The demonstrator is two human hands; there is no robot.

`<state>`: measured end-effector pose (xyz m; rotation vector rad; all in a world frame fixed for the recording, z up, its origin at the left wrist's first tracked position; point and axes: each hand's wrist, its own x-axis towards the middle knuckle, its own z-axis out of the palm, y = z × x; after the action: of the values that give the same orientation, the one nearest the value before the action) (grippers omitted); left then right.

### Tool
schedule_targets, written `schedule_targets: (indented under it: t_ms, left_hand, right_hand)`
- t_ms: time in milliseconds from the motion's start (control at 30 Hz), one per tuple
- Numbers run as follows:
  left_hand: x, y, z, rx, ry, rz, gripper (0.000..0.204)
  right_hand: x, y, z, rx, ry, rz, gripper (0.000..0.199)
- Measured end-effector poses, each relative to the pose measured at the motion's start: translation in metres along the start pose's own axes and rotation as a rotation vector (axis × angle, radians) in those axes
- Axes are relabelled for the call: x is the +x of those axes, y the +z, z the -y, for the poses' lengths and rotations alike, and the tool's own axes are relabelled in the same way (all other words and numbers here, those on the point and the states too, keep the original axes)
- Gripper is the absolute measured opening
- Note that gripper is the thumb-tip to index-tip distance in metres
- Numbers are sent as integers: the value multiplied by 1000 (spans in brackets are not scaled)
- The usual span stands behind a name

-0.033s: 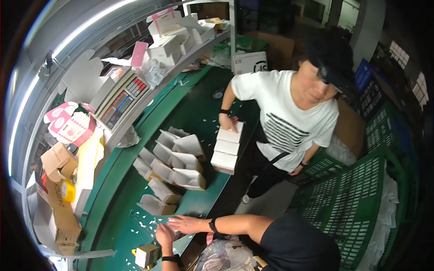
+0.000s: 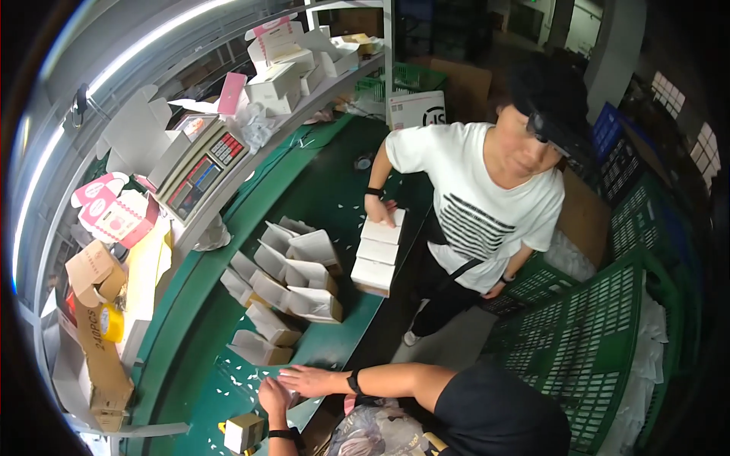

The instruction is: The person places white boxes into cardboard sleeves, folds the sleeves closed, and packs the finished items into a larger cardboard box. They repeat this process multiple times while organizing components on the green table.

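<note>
The left hand's fingers are bent inward at the near end of the bench; the left hand (image 2: pixel 273 394) is turned so that its fingertips are hidden, and whether they pinch anything I cannot tell. The right hand (image 2: pixel 306 381) reaches across with its fingers stretched out nearly straight and not wrapped around anything that shows. A small pale piece (image 2: pixel 293 397) lies between the hands, over the green bench (image 2: pixel 199 403), too covered to identify.

The step in hand appears to be 2-handed handling of that piece, perhaps pressing or folding it. The next move would seem to call for the left fingers to steady it while the right fingers work flat against it.

Around them, white paper scraps (image 2: pixel 223 391) litter the bench. A small white-and-tan box (image 2: pixel 244 434) sits near the left wrist. Beyond the fingers stand 2 open white cartons (image 2: pixel 258 348), flaps raised, with a larger carton cluster (image 2: pixel 310 302) behind. Farther off, a co-worker's hand (image 2: pixel 380 211) rests on a row of 3 closed white boxes (image 2: pixel 374 275).
</note>
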<state>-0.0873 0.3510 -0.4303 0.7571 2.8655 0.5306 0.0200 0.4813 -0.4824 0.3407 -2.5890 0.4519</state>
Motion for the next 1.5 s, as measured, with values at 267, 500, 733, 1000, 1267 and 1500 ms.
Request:
schedule_targets:
  t_ms: [267,500,733,1000,1267,1500]
  left_hand:
    - [5,33,1,-17,-153,-174,44]
    - [-1,24,-1,-9,66,-288,45]
    - [3,29,1,4,30,-232,45]
    - [2,24,-10,-8,-7,-162,49]
    - [3,35,19,71,-178,-107,43]
    - [7,51,21,156,-43,-173,19]
  right_hand:
    - [33,-16,5,17,118,276,74]
    - [27,-10,5,89,104,175,77]
    - [40,-17,1,96,122,241,78]
    - [31,-18,3,45,119,193,82]
    - [54,-24,-2,91,50,424,63]
    - [59,-25,-6,146,124,364,48]
